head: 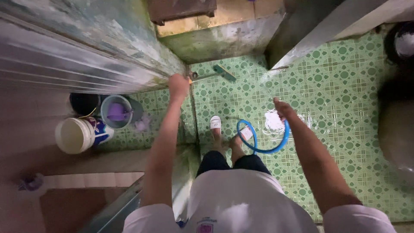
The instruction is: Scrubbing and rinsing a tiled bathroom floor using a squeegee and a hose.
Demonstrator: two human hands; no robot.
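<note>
A green patterned tile floor (327, 86) runs under the person, wet and shiny, with a weathered grey-green wall (86, 39) along the left side. The left hand (178, 85) is closed in a fist against the lower edge of that wall, gripping something small and yellow-orange that is too hidden to identify. The right hand (282, 108) has its fingers curled around a blue hose (264, 149), which loops down in an arc beside the feet. One foot wears a white slipper (215, 123). Beyond the left hand a long-handled green brush (224, 72) lies on the tiles. Further left stand a cream bucket (75, 135) and a grey bucket (116, 111) with a purple scoop inside.
</note>
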